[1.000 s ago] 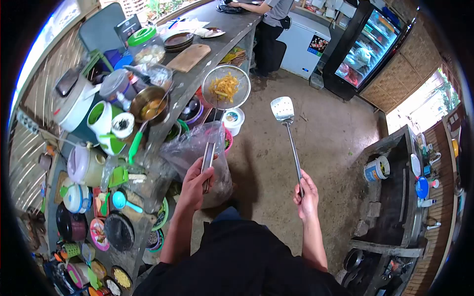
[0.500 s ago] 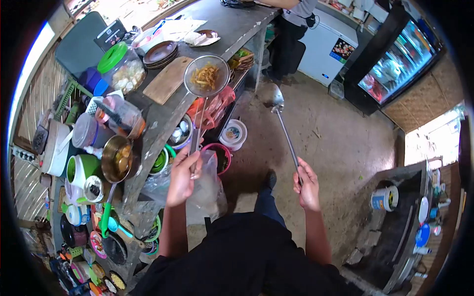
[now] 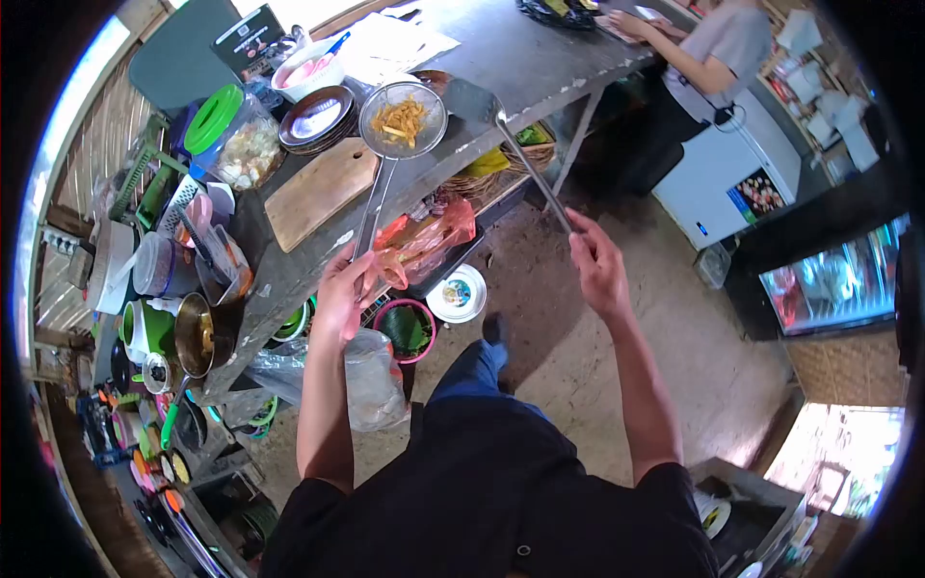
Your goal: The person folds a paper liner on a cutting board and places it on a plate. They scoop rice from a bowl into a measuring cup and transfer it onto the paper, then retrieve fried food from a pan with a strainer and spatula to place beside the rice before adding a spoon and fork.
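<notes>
My left hand [image 3: 342,289] is closed around the handle of a mesh strainer [image 3: 383,144], raised level over the counter's edge. Golden-brown fried strips [image 3: 400,119] lie in its mesh. In my right hand [image 3: 599,262] is the long handle of a metal spatula [image 3: 530,166]; its flat blade points up and left, just right of the strainer, overlapping the counter [image 3: 540,60] in this view. Close to the strainer on the left are a wooden cutting board [image 3: 318,197] and a stack of brown plates [image 3: 310,120].
A co-worker [image 3: 718,63] stands at the counter's far end, hands over it. A saucepan [image 3: 196,332] and jars crowd the left side. Below the counter's edge are a white bucket [image 3: 457,295], a pink-rimmed basket [image 3: 434,332] and plastic bags. A chest freezer [image 3: 723,183] stands at right.
The view has turned and moved closer to the counter. My right hand has brought the spatula up beside the strainer, from over the floor. The strainer stays in my left hand.
</notes>
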`<act>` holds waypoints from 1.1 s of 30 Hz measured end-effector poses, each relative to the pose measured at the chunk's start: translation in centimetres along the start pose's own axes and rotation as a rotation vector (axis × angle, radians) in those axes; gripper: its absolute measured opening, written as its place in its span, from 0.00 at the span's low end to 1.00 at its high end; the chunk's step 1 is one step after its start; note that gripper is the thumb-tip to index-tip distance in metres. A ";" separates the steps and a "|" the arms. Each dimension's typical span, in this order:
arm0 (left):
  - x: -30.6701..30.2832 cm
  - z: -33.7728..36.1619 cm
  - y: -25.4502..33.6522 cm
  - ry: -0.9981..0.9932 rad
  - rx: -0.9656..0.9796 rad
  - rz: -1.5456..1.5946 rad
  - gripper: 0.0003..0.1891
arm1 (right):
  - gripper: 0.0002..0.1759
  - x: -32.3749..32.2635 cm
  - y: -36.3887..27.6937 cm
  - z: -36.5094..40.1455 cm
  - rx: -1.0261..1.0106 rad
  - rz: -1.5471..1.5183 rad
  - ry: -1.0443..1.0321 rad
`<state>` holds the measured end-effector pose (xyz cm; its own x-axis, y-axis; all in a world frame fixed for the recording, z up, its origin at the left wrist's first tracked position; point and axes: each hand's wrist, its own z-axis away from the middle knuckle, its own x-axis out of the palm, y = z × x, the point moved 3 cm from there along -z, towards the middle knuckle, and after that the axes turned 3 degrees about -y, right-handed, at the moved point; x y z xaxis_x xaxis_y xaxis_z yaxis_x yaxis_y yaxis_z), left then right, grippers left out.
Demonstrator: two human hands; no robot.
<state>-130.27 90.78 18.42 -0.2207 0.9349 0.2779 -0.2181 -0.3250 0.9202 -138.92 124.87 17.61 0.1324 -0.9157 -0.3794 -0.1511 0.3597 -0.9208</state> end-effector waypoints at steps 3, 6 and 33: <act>0.5 -4.1 -0.2 0.017 0.030 -0.024 0.19 | 0.18 0.3 -0.2 -7.2 -0.097 0.020 -0.023; 0.2 -8.4 -0.3 0.053 0.051 -0.073 0.19 | 0.18 1.1 -0.1 -13.1 -0.152 0.109 -0.078; 2.0 -15.2 2.3 0.367 0.037 -0.167 0.17 | 0.19 2.0 1.8 -30.0 -0.256 0.254 -0.477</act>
<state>-145.67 89.76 16.89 -0.5117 0.8591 0.0129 -0.2466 -0.1612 0.9556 -168.33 118.33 17.90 0.4773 -0.6039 -0.6383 -0.4590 0.4481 -0.7672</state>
